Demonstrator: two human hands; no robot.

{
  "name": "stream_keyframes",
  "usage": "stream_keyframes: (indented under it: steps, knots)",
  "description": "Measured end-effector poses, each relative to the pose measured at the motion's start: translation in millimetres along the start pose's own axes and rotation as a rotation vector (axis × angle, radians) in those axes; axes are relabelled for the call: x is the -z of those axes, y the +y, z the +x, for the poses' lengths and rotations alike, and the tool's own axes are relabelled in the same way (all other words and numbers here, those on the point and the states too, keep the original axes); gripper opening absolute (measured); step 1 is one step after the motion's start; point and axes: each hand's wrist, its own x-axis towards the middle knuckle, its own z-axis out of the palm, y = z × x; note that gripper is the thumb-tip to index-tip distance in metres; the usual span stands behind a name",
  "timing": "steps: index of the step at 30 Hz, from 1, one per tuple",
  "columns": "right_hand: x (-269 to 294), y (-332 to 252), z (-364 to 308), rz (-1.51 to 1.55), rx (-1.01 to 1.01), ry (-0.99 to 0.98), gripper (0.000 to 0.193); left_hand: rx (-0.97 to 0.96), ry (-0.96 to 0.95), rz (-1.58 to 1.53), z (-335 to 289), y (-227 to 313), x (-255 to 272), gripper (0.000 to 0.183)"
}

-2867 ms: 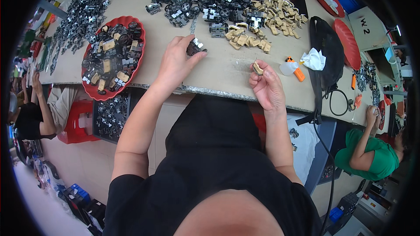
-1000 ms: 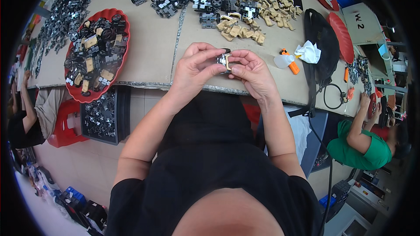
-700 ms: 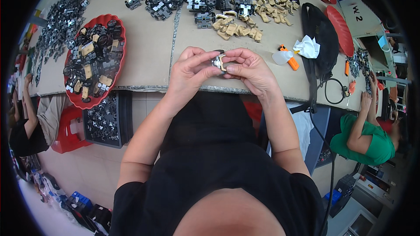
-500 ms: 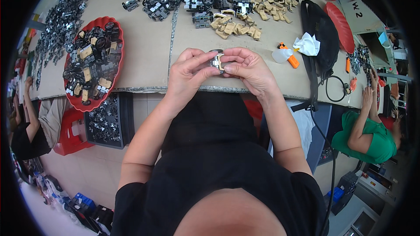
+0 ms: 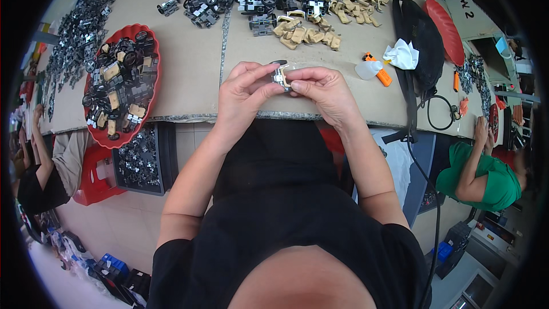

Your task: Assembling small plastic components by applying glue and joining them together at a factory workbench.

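Between my two hands, just above the table's near edge, is a small dark toy car chassis with black wheels and a silvery middle. My left hand pinches it with thumb and forefinger. A tan plastic piece sits against its right side, gripped by the thumb and fingers of my right hand. How far the two parts are joined I cannot tell. Beyond my hands lie a heap of loose tan pieces and a heap of dark chassis with wheels.
A red scalloped tray of chassis with tan pieces stands at the left. To the right are an orange tool, a crumpled white tissue and a black bag. A green-shirted person works at far right, another person at far left.
My right fingers have drawn in more tightly around the tan piece, and the chassis has tilted slightly between my hands. The person at the right has lowered their arms.
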Motion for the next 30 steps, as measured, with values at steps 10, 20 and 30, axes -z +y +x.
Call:
stream_keyframes:
  steps: [10, 20, 30]
  knots:
    - [-17.2, 16.5, -3.6, -0.318, 0.318, -0.008, 0.037, 0.012, 0.070, -0.064, 0.6, 1.9, -3.6, 0.024]
    - [-5.0, 11.5, 2.3, -0.412, 0.394, 0.004, 0.026, -0.071, -0.136, 0.285, 7.5, 15.4, 10.7, 0.029]
    - [1.2, 5.5, 3.8, -0.516, 0.300, -0.145, 0.025, -0.250, -0.574, 0.718, 35.3, 34.8, 25.8, 0.024]
